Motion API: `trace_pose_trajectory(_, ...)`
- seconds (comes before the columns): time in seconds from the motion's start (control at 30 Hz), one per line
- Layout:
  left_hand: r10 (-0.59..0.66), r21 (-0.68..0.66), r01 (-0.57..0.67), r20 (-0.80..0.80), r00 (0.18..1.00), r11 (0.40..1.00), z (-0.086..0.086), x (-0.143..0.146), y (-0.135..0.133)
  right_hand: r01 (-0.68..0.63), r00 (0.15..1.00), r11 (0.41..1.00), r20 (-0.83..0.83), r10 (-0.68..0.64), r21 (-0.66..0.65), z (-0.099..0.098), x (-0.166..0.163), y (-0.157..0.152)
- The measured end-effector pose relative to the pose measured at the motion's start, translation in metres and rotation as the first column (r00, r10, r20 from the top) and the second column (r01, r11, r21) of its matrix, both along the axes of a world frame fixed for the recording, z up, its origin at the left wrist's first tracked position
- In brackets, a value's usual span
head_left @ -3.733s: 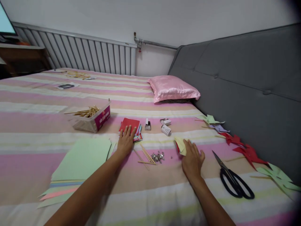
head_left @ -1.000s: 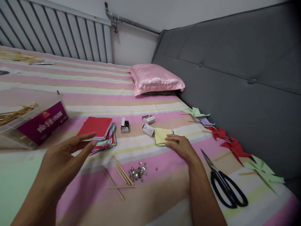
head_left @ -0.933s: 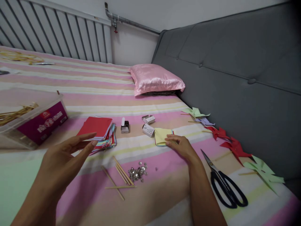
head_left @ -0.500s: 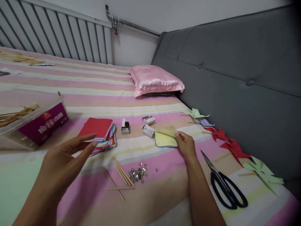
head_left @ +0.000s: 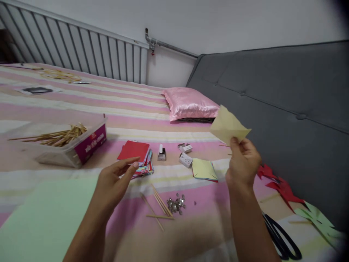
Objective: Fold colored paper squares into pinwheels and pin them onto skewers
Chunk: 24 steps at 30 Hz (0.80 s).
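Observation:
Pinched in my right hand (head_left: 243,160) is a yellow paper square (head_left: 229,125), lifted above the bed. Below it lies a small stack of paper squares (head_left: 204,169), yellow on top with slits at its corners. My left hand (head_left: 117,182) hovers with thumb and fingers apart, holding nothing, near a taller stack of coloured paper (head_left: 134,151) topped with red. In front of me are several thin wooden sticks (head_left: 159,200) and a heap of small silvery tacks or studs (head_left: 176,203). Small boxes (head_left: 185,159) stand behind them, one dark inside.
Scissors (head_left: 282,236) lie at lower right, partly hidden by my forearm. Paper pinwheels (head_left: 285,191) line the grey headboard (head_left: 272,91). A clear tub (head_left: 73,153) of sticks stands left, a pink pillow (head_left: 191,103) behind, and a pale green sheet (head_left: 49,214) at lower left.
My right hand has raised the yellow square off the small stack, up and to the right. The view has shifted left. My left hand remains spread, near the red-topped stack.

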State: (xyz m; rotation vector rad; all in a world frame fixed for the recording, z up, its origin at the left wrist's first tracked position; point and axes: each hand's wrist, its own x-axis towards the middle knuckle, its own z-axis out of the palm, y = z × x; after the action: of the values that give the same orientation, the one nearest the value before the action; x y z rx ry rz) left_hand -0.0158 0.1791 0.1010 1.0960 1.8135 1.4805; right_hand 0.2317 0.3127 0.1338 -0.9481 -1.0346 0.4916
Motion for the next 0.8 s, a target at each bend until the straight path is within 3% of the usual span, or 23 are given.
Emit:
trace_pose_trajectory(0.1, -0.071, 0.021, 0.068, 0.353, 0.933, 0.997, 0.007, 0.006, -0.002, -0.273, 0.95, 0.961, 0.145, 0.277, -0.044, 0.01, -0.039, -0.024)
trace_pose_trajectory(0.2, -0.224, 0.099, 0.224, 0.73, 0.645, 0.969, 0.012, 0.002, -0.004, -0.526, 0.773, 0.831, 0.304, 0.556, -0.183, -0.007, -0.068, -0.046)
trace_pose_trajectory(0.27, -0.307, 0.194, 0.272, 0.827, 0.472, 0.942, 0.013, -0.005, -0.007, -0.606, 0.658, 0.749, 0.361, 0.661, -0.266, -0.025, -0.08, -0.053)
trace_pose_trajectory(0.33, -0.355, 0.256, 0.28, 0.844, 0.403, 0.925, 0.013, -0.012, -0.01, -0.634, 0.594, 0.711, 0.397, 0.699, -0.303, -0.041, -0.086, -0.054)
trace_pose_trajectory(0.4, -0.367, 0.26, 0.299, 0.842, 0.395, 0.918, 0.011, -0.016, -0.012, -0.644, 0.571, 0.699, 0.412, 0.71, -0.311, -0.051, -0.087, -0.051)
trace_pose_trajectory(0.47, -0.35, 0.224, 0.314, 0.827, 0.44, 0.923, 0.009, -0.015, -0.012, -0.667, 0.549, 0.678, 0.412, 0.728, -0.309, -0.055, -0.085, -0.048)
trace_pose_trajectory(0.6, -0.305, 0.12, 0.324, 0.731, 0.611, 0.938, 0.004, -0.008, -0.01, -0.792, 0.424, 0.526, 0.34, 0.839, -0.31, -0.052, -0.083, -0.046)
trace_pose_trajectory(0.67, -0.249, 0.049, 0.306, 0.708, 0.661, 0.951, 0.001, -0.003, -0.008, -0.82, 0.396, 0.478, 0.288, 0.872, -0.316, -0.052, -0.085, -0.046)
trace_pose_trajectory(0.73, -0.193, -0.005, 0.279, 0.709, 0.678, 0.96, -0.001, 0.001, -0.007, -0.796, 0.428, 0.512, 0.3, 0.853, -0.323, -0.05, -0.085, -0.048)
trace_pose_trajectory(0.8, -0.16, -0.015, 0.238, 0.7, 0.696, 0.971, -0.003, 0.004, -0.006, -0.728, 0.496, 0.61, 0.376, 0.783, -0.312, -0.044, -0.079, -0.054)
